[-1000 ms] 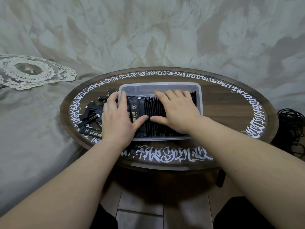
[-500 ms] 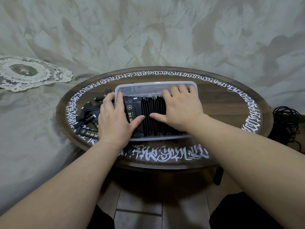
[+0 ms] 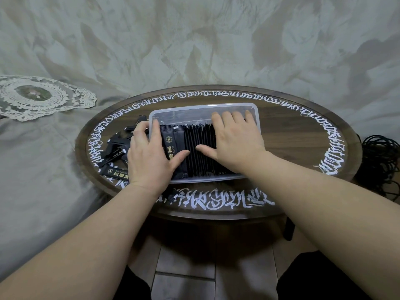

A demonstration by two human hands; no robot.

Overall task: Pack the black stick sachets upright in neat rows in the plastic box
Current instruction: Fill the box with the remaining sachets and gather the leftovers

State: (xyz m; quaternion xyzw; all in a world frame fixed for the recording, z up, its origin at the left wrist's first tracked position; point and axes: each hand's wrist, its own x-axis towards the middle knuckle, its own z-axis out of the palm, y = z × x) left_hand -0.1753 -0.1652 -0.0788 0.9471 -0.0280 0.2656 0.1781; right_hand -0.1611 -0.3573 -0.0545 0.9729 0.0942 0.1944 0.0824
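Since a second ago our right hand (image 3: 236, 139) has been sliding rightward along the row, and more edges of the black stick sachets (image 3: 200, 152) are now showing between our thumbs; we judge the row is being squeezed tight to free space. The sachets are standing on edge inside the plastic box (image 3: 194, 110), filling its near part, while the far strip is lying bare. Our right hand is pressing flat on the row, fingers straight and spread. Our left hand (image 3: 149, 154) is gripping the box's left wall, thumb bracing the end sachets. Loose sachets (image 3: 116, 148) are waiting on the round table (image 3: 292, 148) just left of the box.
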